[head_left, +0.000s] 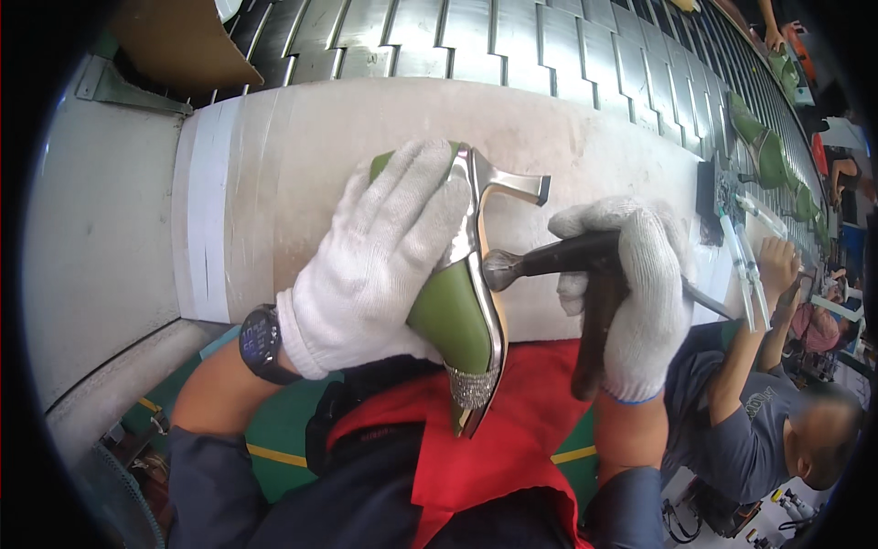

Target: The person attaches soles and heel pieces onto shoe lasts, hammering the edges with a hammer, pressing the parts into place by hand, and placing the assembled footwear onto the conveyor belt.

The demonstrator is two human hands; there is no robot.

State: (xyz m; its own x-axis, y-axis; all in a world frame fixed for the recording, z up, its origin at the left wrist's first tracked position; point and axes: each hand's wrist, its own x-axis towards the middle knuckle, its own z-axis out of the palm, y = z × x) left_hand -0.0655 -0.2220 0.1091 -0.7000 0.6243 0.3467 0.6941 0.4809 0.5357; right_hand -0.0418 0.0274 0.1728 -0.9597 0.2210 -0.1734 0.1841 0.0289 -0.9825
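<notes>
Shoe (pixel 450 316) across near edge of desk (pixel 540 128); left hand (pixel 375 252) clasped over it, right hand (pixel 645 284) gripping hammer (pixel 562 256), head at sole (pixel 495 316).

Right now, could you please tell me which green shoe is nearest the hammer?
The green shoe in the left hand, its sole facing the hammer; the other green shoes are farther off, at the picture's right.
</notes>
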